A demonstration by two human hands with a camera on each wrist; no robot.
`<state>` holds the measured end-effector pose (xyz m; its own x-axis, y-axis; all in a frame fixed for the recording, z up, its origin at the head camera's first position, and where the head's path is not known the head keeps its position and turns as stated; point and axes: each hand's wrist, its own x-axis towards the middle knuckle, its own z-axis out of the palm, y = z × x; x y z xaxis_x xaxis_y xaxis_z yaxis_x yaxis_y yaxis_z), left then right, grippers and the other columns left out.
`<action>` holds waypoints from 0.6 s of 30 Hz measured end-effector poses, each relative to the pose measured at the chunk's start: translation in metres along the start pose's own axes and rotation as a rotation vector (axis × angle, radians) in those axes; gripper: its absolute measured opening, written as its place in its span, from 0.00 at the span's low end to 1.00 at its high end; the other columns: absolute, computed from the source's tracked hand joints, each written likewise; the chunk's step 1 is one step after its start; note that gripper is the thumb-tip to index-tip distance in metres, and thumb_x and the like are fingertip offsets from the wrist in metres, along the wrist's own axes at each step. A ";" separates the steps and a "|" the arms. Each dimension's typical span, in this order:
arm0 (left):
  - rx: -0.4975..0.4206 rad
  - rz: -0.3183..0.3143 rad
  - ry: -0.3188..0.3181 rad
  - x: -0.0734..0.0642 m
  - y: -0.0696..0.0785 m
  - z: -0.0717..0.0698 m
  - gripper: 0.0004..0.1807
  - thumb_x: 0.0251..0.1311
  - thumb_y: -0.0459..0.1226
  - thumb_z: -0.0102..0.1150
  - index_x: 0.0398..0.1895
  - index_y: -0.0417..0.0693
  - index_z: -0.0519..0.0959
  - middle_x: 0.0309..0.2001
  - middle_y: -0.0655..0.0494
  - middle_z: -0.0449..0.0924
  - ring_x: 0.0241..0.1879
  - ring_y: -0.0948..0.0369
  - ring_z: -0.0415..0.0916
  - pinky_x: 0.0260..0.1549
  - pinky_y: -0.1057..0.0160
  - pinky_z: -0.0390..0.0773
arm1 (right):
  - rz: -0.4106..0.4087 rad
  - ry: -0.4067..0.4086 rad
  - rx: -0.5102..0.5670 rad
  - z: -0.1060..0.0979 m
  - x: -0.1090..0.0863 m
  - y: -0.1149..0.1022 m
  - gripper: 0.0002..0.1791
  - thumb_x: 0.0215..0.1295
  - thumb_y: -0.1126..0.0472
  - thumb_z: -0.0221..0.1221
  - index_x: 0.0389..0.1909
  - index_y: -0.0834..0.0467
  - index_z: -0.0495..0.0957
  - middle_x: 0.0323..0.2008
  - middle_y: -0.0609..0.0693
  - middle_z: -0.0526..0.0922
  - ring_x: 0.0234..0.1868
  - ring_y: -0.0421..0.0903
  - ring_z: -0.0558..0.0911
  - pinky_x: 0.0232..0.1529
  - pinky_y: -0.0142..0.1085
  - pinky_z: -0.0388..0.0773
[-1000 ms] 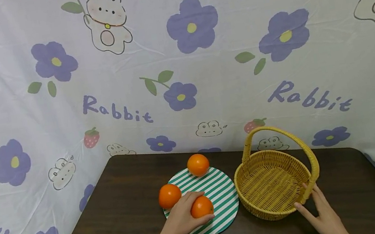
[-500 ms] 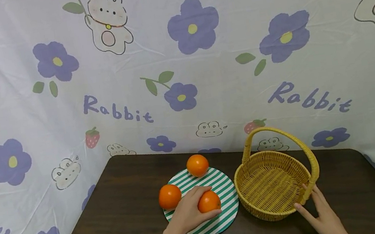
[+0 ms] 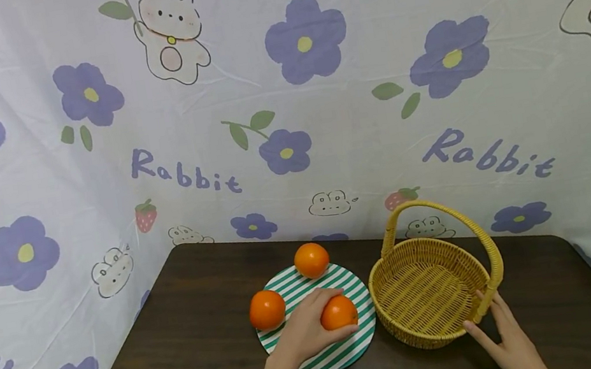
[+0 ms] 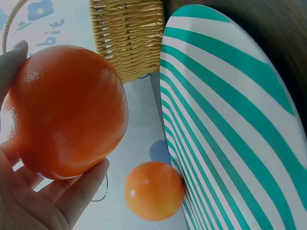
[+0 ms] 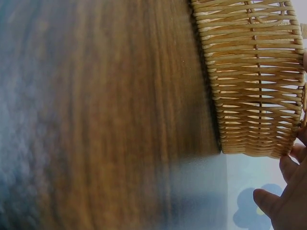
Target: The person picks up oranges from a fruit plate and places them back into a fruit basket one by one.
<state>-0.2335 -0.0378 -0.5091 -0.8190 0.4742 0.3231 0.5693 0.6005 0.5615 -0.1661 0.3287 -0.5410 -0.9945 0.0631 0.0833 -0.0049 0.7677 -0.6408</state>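
"Where was the left hand [image 3: 307, 332]?"

"Just below the centre of the head frame, grasping an orange fruit [image 3: 339, 312] between fingers and thumb, over the striped mat [image 3: 363, 303]. The left wrist frame showed that fruit large at the left, clear of the mat's surface."

"Were there others?"

"Two. A rear fruit [image 3: 311, 260] sat at the mat's upper edge, and a side fruit [image 3: 267, 310] at its left edge. All of it stood on the dark brown bench [image 3: 202, 328]."

"And the right hand [image 3: 511, 344]?"

"Lower right of the head frame, its fingertips touching the wicker basket [image 3: 411, 330] near the foot of the handle [image 3: 494, 256]. Whether it truly gripped, one could not tell; the right wrist frame caught only part of it, at the lower right."

"How close was the basket to the mat?"

"Just right of it. Behind hung a white cloth [image 3: 368, 128] with purple flowers."
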 end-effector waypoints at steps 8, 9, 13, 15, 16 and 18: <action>-0.042 0.015 -0.008 0.005 0.004 0.007 0.35 0.47 0.67 0.56 0.57 0.63 0.69 0.52 0.63 0.73 0.41 0.66 0.73 0.37 0.67 0.76 | -0.008 0.008 0.000 0.000 -0.001 -0.001 0.44 0.66 0.41 0.49 0.72 0.60 0.42 0.72 0.63 0.35 0.67 0.70 0.48 0.51 0.69 0.56; -0.041 0.013 -0.009 0.006 0.004 0.008 0.35 0.47 0.67 0.55 0.57 0.64 0.69 0.52 0.63 0.73 0.41 0.67 0.73 0.37 0.68 0.76 | -0.010 0.008 0.002 0.000 -0.001 -0.001 0.44 0.66 0.41 0.49 0.72 0.60 0.42 0.72 0.63 0.35 0.67 0.70 0.48 0.51 0.69 0.56; -0.032 0.023 -0.011 0.009 0.007 0.011 0.37 0.47 0.68 0.54 0.59 0.64 0.68 0.54 0.63 0.72 0.43 0.66 0.73 0.37 0.68 0.76 | -0.019 0.013 0.005 0.000 -0.001 0.000 0.43 0.67 0.42 0.49 0.72 0.60 0.42 0.72 0.62 0.35 0.67 0.70 0.48 0.51 0.69 0.56; -0.031 0.035 -0.008 0.010 0.008 0.012 0.37 0.47 0.68 0.54 0.60 0.64 0.68 0.55 0.62 0.72 0.43 0.66 0.73 0.38 0.68 0.76 | -0.022 0.015 0.007 0.001 0.000 0.000 0.43 0.67 0.42 0.49 0.72 0.60 0.42 0.72 0.62 0.35 0.67 0.70 0.48 0.51 0.69 0.57; -0.032 0.039 -0.007 0.011 0.009 0.013 0.37 0.47 0.68 0.54 0.60 0.63 0.68 0.55 0.61 0.72 0.43 0.66 0.73 0.38 0.68 0.76 | -0.024 0.016 0.008 0.001 0.000 0.001 0.43 0.67 0.42 0.49 0.72 0.60 0.42 0.72 0.61 0.35 0.67 0.70 0.48 0.51 0.69 0.57; -0.036 0.044 -0.005 0.013 0.010 0.013 0.37 0.47 0.67 0.55 0.60 0.63 0.68 0.55 0.61 0.72 0.43 0.66 0.73 0.38 0.68 0.76 | -0.024 0.017 0.010 0.001 0.000 0.001 0.43 0.67 0.42 0.49 0.72 0.60 0.43 0.72 0.61 0.35 0.68 0.69 0.48 0.51 0.69 0.57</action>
<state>-0.2376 -0.0174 -0.5098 -0.7926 0.5032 0.3443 0.6019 0.5555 0.5736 -0.1662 0.3290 -0.5423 -0.9922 0.0551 0.1116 -0.0304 0.7626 -0.6462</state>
